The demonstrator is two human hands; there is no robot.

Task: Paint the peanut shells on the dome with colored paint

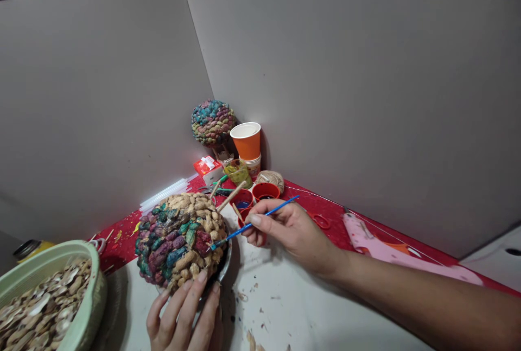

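Note:
My right hand [280, 226] pinches a slim blue paintbrush [268, 212] between thumb and fingers. The brush tip touches a ball covered in peanut shells [179, 240], beside a dark red patch. Purple, green and blue paint covers much of its left and middle; the top and lower right shells are bare tan. The ball sits in a metal bowl [225, 270], most of which is hidden. My left hand [183, 316] lies at the near side, fingers curved against the ball and bowl edge. Behind my right hand stand a red cup of blue paint [243, 199] and a red cup of dark liquid [266, 191].
A pale green basket [97, 286] of peanut shells stands at left. Toward the corner are a painted shell ball on sticks [212, 123], an orange paper cup [246, 142], a glass of yellow-green liquid [239, 173] and twine [272, 179]. Pink sheet material [378, 248] lies right; grey walls rise behind.

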